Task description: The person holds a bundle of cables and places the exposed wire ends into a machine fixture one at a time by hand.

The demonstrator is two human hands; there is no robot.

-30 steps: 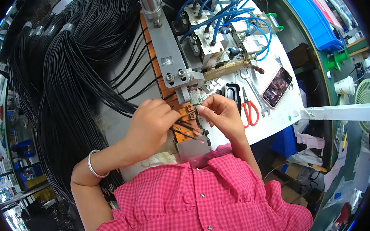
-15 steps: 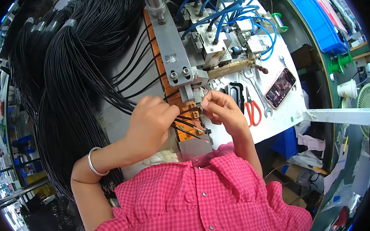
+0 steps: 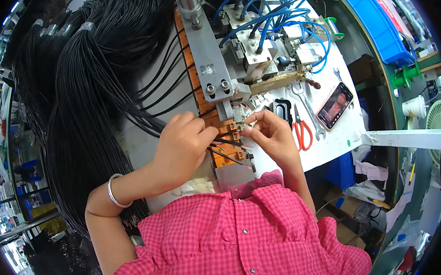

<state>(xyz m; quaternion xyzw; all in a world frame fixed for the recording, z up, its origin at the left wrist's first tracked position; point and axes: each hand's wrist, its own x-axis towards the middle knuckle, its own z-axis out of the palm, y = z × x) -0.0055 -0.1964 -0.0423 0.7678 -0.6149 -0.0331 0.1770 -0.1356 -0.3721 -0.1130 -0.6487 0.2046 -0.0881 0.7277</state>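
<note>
The left hand [image 3: 184, 142] is curled and grasping a few black cables [image 3: 149, 123], their stripped ends fanning out at three o'clock over an orange fixture [image 3: 225, 159] between the two hands. The right hand [image 3: 274, 138] sits at the fixture's three o'clock, thumb and forefinger close together by a cable end; whether they pinch it, I cannot tell. At the left hand's ten o'clock a thick tied bundle of cables [image 3: 89, 77] spills down the side, and between twelve and one stands a grey metal press arm [image 3: 210, 60]. Taking the right hand as centre, a small black tray [image 3: 283, 100] lies just beyond the fingers at twelve o'clock, its contents too small to make out. Red-handled scissors [image 3: 306, 136] lie near three o'clock, a lit phone [image 3: 335, 105] at two. Farther off, a blue tray [image 3: 374, 23] is at one o'clock and a white cup [image 3: 413, 105] between two and three; what the cup holds cannot be told. A blue bin [image 3: 341, 170] sits below table level, toward four o'clock.
</note>
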